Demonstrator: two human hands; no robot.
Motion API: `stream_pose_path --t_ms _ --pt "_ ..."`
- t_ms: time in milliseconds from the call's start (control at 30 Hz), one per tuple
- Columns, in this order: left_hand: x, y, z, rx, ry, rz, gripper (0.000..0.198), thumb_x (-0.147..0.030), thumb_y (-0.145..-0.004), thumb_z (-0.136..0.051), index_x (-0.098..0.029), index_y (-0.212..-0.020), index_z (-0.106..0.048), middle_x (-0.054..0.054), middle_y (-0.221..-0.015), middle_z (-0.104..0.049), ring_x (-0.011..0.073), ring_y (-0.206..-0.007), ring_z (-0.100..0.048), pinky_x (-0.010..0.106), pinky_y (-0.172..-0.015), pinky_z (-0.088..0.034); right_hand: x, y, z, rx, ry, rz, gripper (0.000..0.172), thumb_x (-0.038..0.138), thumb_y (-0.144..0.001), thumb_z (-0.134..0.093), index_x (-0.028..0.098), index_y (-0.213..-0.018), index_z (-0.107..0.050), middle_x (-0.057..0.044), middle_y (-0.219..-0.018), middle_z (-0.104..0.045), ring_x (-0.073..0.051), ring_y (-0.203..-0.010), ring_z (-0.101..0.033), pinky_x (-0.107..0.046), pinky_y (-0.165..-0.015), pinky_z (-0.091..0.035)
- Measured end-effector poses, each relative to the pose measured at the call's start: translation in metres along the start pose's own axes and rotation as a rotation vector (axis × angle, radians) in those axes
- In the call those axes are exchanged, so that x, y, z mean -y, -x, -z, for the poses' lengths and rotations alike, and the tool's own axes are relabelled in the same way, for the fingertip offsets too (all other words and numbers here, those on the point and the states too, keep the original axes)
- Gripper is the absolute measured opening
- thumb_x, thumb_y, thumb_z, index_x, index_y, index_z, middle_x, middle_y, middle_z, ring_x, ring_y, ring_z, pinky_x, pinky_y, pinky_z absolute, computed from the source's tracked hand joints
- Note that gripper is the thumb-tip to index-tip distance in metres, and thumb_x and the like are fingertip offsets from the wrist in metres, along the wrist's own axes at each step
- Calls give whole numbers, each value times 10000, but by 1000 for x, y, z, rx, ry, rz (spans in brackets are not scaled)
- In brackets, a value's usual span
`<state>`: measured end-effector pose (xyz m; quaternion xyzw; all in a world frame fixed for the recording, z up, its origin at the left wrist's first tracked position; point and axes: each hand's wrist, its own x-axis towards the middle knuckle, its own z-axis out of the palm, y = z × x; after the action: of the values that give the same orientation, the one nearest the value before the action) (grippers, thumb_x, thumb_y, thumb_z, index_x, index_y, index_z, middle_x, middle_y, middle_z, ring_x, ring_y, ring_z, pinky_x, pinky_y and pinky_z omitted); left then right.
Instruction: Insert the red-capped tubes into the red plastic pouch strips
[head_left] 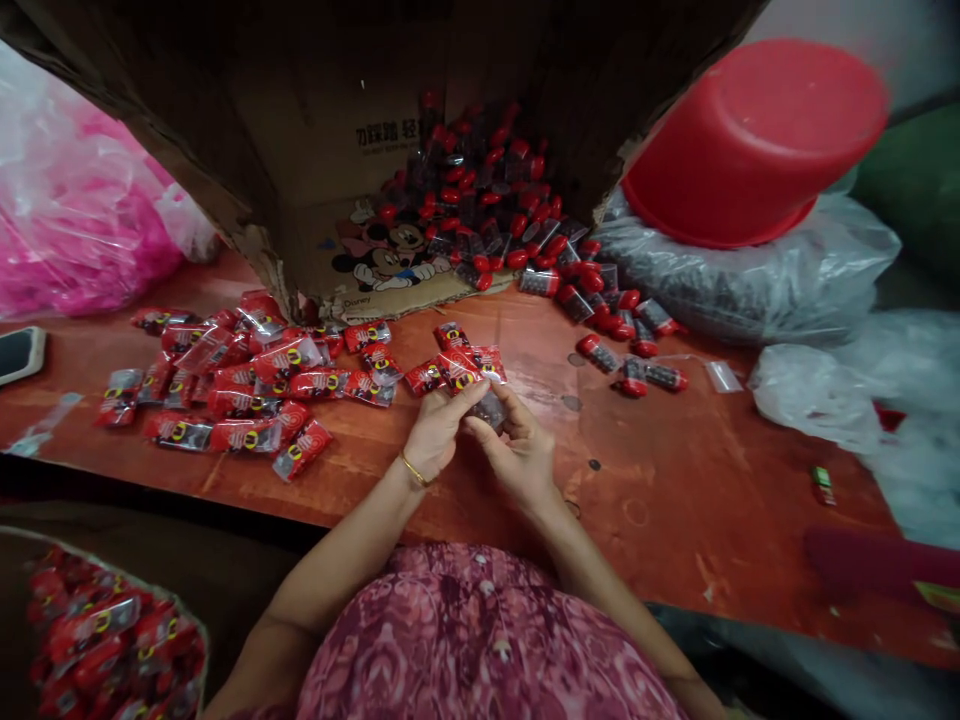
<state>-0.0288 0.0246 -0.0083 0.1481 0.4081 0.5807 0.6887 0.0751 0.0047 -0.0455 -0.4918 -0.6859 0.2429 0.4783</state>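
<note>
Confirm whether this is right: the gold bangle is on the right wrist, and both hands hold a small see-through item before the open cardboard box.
Wrong wrist: the head view shows the gold bangle on the left wrist. The left hand and right hand do hold a small see-through item before the open cardboard box.

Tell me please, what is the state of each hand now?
Left hand: closed, holding a small dark translucent plastic item.
Right hand: closed, holding the same item.
</note>
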Motion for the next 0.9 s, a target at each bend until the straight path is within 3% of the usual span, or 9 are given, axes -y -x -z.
stream_pose_path --t_ms 167,300,433,633,767,900 --pt "11 7 2 38 -208 -82 260 -301 -561 -779 -130 -740 -698 10 -670 -674 124 -645 -578 247 -679 -452 3 -4 0 -21 141 109 587 205 -826 -530 173 -1379 -334 -145 -1232 -574 -221 -1055 -602 -368 -881 -516" --pt "6 8 9 -12 -132 -97 315 -324 -543 -788 -134 -776 -696 23 -745 -694 133 -682 -596 251 -690 -455 0 -10 0 178 0 82 701 239 -836 -532 187 -1437 -175 -144 -1310 -504 -214 -1071 -590 -362 -871 -521" --pt "-4 4 17 -25 -2 35 303 -354 -527 -795 -123 -693 -690 18 -643 -667 106 -590 -571 222 -592 -431 -4 -17 1 322 -73 103 557 284 -862 -517 229 -1383 -329 -85 -1090 -651 -182 -851 -661 -323 -743 -557" --pt "-9 6 28 -30 61 65 323 -341 -530 -802 -122 -745 -699 24 -677 -682 101 -619 -594 205 -613 -445 -2 -28 -17 270 -18 242 440 303 -854 -531 232 -1285 -485 -71 -910 -705 -196 -731 -672 -313 -658 -550" --pt "-13 5 40 -114 92 68 308 -343 -510 -814 -139 -694 -676 -11 -612 -664 81 -548 -576 189 -569 -440 -3 -35 -35 308 33 302 384 309 -882 -470 175 -1236 -535 -84 -779 -701 -213 -632 -658 -324 -574 -530" --pt "-19 5 45 -107 53 99 243 -360 -618 -753 -150 -681 -648 -19 -595 -657 96 -558 -599 221 -639 -478 1 -39 -45 324 130 323 314 292 -882 -476 194 -1155 -596 -69 -751 -707 -180 -631 -658 -277 -595 -515"
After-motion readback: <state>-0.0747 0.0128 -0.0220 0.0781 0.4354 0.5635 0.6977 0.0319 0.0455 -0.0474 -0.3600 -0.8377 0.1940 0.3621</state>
